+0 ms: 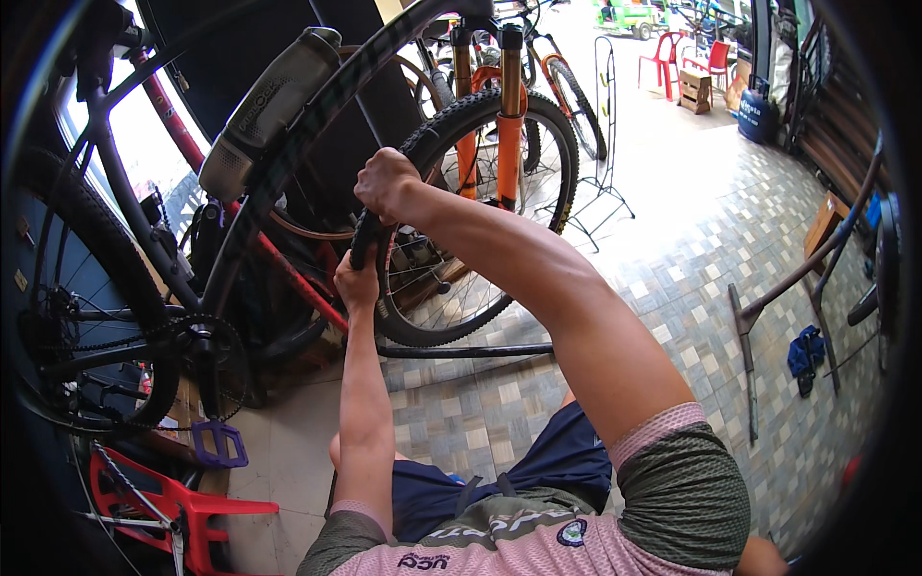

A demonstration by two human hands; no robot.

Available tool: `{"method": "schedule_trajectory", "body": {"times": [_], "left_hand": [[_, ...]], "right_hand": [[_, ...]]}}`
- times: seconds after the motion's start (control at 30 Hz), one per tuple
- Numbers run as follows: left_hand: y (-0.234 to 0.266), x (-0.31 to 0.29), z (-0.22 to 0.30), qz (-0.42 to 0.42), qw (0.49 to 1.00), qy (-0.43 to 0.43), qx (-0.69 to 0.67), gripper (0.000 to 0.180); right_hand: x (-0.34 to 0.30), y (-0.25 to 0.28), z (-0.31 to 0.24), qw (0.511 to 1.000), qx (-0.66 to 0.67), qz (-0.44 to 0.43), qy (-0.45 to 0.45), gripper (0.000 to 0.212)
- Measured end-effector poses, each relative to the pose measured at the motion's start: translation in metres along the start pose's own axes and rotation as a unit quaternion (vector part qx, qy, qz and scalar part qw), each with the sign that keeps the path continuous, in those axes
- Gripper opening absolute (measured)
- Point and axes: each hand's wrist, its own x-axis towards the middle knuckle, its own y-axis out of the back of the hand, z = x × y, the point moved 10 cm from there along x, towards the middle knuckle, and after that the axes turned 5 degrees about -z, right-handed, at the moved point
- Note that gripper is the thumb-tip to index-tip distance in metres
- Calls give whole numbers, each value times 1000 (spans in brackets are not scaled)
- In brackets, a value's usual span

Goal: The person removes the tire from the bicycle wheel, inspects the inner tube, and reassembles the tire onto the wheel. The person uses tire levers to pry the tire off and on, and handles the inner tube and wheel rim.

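Note:
Both of my hands are closed on the knobbly black tyre (563, 158) of a mountain bike's front wheel, on the side nearest the bike's frame. My right hand (386, 184) wraps over its upper part, knuckles up. Just below it, my left hand (357, 280) grips the same tyre from beneath, its fingers partly hidden. The wheel stands between the legs of an orange suspension fork (510, 158). A dark bike frame (317, 120) runs down to the left, carrying a grey water bottle (271, 106). Its crank has a purple pedal (220, 444).
A black bar (466, 351) lies under the wheel. At lower left is a red plastic chair (182, 509). A wire stand (603, 144) and other bikes stand beyond the wheel. On the right are a metal-legged stand (747, 322), a blue cloth item (807, 357) and a blue gas cylinder (759, 113).

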Motion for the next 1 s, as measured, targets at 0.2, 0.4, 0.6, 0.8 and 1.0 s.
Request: {"method": "schedule_trajectory", "body": {"times": [0.2,0.4,0.6,0.8,1.0], "left_hand": [[3,17,3,-20,999,17,32,43],[-12,37,19,-118,993,21,2,51],[4,-16,41,-124,989,-69,-33,65],[10,-15,46,-48,998,-11,37,56],[3,-6,60,-33,999,-2,27,52]], "right_hand": [[-2,2,10,999,13,20,-22,33],[-3,-8,55,993,68,27,-97,38],[-19,-15,103,988,100,-17,-117,59],[-24,7,83,993,48,-79,-72,76],[-4,9,7,995,-56,-62,56,56]]}}
